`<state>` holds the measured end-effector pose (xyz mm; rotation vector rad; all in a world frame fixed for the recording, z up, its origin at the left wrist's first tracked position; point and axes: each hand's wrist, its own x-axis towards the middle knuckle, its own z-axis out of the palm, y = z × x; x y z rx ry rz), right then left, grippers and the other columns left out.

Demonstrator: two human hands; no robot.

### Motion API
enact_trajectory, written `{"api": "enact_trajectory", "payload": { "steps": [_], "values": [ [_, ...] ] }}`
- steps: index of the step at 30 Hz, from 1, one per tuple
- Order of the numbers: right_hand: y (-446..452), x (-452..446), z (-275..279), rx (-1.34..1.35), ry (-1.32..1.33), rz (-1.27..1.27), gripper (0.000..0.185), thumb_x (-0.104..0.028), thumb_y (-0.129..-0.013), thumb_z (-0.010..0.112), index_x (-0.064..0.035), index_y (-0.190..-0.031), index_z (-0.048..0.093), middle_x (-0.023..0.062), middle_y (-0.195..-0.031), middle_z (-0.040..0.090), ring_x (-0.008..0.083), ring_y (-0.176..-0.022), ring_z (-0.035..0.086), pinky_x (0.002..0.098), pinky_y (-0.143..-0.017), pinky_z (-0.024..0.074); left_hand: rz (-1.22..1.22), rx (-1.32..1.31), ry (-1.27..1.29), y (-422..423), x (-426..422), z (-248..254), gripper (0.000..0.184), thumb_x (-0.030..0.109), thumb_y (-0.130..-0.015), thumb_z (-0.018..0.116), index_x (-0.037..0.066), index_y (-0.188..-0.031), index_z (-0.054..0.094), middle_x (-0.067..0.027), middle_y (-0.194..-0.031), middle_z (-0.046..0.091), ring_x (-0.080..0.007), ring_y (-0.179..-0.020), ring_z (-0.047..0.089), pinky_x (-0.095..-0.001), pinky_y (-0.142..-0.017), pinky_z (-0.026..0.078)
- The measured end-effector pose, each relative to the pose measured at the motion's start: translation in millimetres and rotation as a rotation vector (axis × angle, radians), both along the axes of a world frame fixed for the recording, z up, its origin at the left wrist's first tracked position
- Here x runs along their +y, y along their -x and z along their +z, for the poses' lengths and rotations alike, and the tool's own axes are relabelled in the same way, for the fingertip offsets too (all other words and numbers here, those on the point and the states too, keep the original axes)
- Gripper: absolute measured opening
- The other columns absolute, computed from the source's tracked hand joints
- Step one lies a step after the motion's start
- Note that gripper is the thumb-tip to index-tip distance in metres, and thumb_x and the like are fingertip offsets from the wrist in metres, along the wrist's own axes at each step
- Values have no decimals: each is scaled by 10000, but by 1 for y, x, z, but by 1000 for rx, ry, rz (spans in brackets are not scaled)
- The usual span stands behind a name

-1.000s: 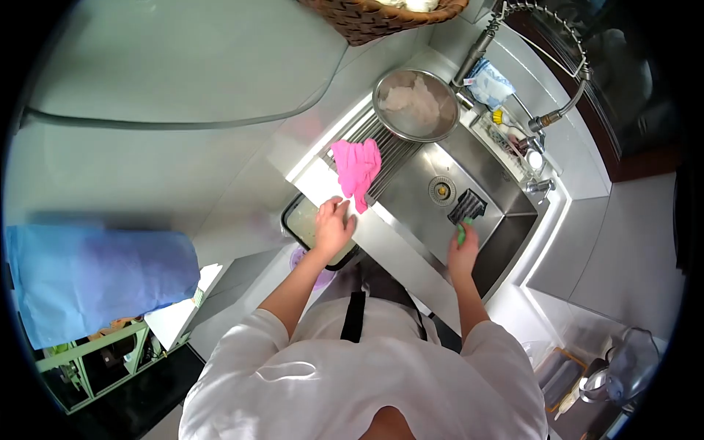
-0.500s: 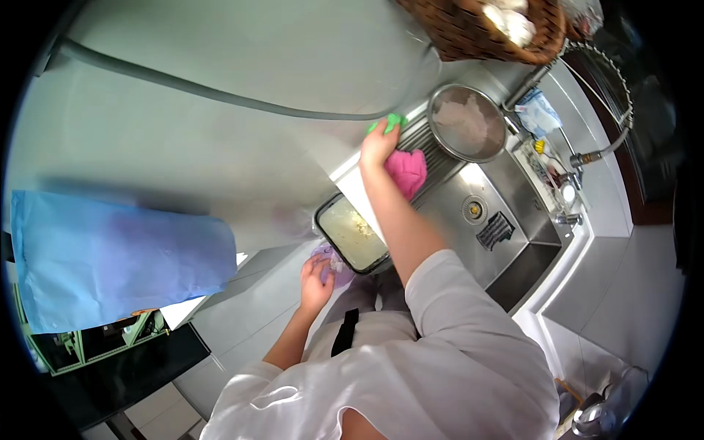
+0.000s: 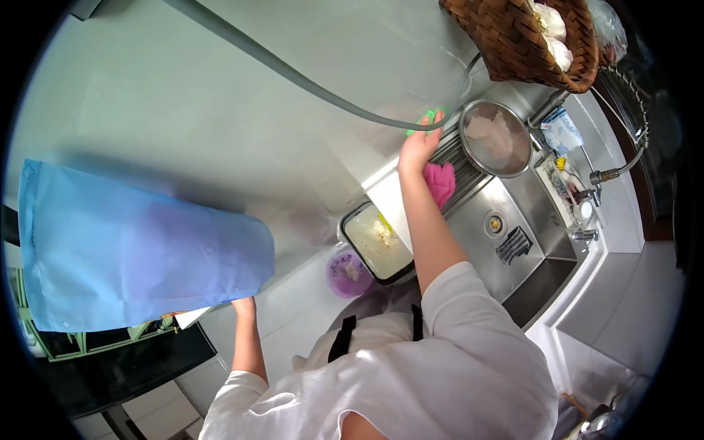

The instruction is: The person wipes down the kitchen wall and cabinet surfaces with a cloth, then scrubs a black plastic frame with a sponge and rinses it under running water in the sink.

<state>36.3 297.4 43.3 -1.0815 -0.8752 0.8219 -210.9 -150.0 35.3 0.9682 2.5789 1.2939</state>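
My right hand [image 3: 418, 149] reaches out to the back wall by the drainboard. A bright green cloth [image 3: 412, 132] shows around its fingertips, and a grey hose [image 3: 315, 88] crosses in front of them. Just below that hand, a crumpled pink cloth [image 3: 441, 183] lies on the drainboard [image 3: 463, 176]. My left hand [image 3: 244, 303] is at the edge of a blue-covered object [image 3: 147, 249]; its fingers are hidden behind the cover. A dark-rimmed bin [image 3: 370, 253] with pale bits inside stands before my body, beside a purple bag-lined container [image 3: 349, 273].
The steel sink [image 3: 477, 227] on the right has a dark ribbed item [image 3: 514, 245] in it. A steel bowl [image 3: 496, 139] rests on the drainboard. Garlic lies in a woven basket [image 3: 513, 37] at the top. A coiled-spring faucet [image 3: 609, 174] hangs at right.
My left hand has moved left from beside the purple container to the blue cover. My right hand stays at the wall with the green cloth. The whole view has shifted right.
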Motion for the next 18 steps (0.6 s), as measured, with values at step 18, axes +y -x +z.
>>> {"api": "enact_trajectory", "payload": {
  "steps": [18],
  "values": [
    [3, -7, 116, -302, -345, -101, 469, -74, -942, 444, 50, -1389, 373, 186, -1459, 375, 297, -1357, 357, 386, -1119, 278, -53, -6, -156, 24, 74, 12, 307, 135, -935, 513, -55, -1176, 515, -132, -1079, 608, -227, -974, 584, -378, -882, 463]
  ]
}}
